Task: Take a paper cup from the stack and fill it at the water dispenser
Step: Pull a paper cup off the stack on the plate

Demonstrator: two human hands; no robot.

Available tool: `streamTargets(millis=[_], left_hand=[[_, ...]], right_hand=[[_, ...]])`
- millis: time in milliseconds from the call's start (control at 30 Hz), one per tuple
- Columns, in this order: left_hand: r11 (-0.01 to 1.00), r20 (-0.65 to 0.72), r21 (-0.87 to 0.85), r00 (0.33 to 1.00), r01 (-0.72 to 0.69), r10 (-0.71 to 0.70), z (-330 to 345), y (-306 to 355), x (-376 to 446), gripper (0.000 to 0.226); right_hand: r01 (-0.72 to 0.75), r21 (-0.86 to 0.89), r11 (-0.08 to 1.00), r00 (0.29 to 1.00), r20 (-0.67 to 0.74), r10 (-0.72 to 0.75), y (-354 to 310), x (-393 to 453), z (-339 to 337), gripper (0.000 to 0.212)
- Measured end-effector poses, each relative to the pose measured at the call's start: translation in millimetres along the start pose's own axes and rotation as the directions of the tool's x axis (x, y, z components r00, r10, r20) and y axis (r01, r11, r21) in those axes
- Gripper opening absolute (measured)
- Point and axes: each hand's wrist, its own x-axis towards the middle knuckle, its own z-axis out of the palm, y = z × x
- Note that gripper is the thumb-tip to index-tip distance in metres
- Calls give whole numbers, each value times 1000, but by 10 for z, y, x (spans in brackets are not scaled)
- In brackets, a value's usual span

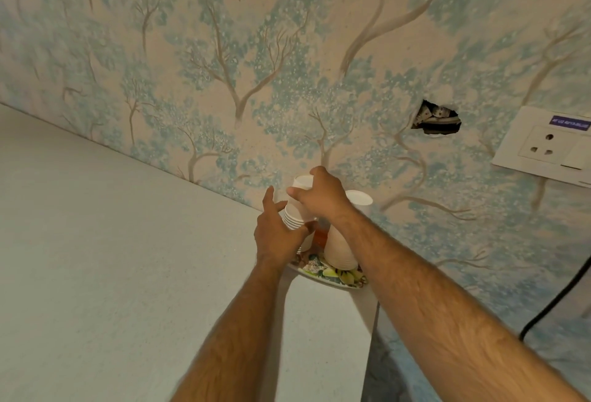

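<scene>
Our left hand [277, 235] clamps the cup stack [293, 217] on the plate [329, 277] so it stays put, while our right hand [319, 194] fingers pinch the top cup [302, 182] to pull it free.

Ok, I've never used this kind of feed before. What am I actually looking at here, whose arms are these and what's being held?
There is only one picture, from a camera worn on a person's head, looking forward and down, so the two bare arms are the wearer's own. No machine is involved. The left hand steadies a stack of white paper cups, upside down. The right hand grips the top cup of that stack, apparently pulling it off. A second white stack stands beside it, both on a patterned plate at the end of a pale counter. Behind is tree-patterned wallpaper with a wall socket at right. No water dispenser is in view.
</scene>
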Motion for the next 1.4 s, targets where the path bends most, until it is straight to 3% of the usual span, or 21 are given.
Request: streamTargets(millis=[567, 767, 967, 1100, 1233, 1300, 1400], left_hand=[[994, -40, 104, 999, 16, -12, 82, 12, 53, 111], [995, -19, 95, 1000, 17, -15, 56, 47, 29, 114], [993, -19, 118, 1000, -11, 13, 19, 58, -12, 118], [994, -16, 100, 998, -54, 55, -22, 11, -25, 123], [992, -39, 85, 995, -92, 96, -116, 66, -57, 136], [987, -72, 114, 989, -117, 126, -172, 126, -78, 132], [984, -164, -70, 975, -166, 153, -256, 297, -253, 111]], right_hand=[[-25, 87, 996, 1000, 1, 25, -2, 37, -34, 77], [42, 163, 986, 995, -95, -26, -83, 95, -184, 73], [64, 200, 978, 994, -100, -44, -90, 67, -254, 79], [109, 299, 948, 973, -229, -40, -170, -46, -383, 77], [209, 464, 861, 917, -399, -8, -274, -315, -581, 71], [251, 563, 787, 889, -455, 42, -301, -510, -683, 65], [216, 840, 497, 917, -350, 193, -251, -849, -803, 60]])
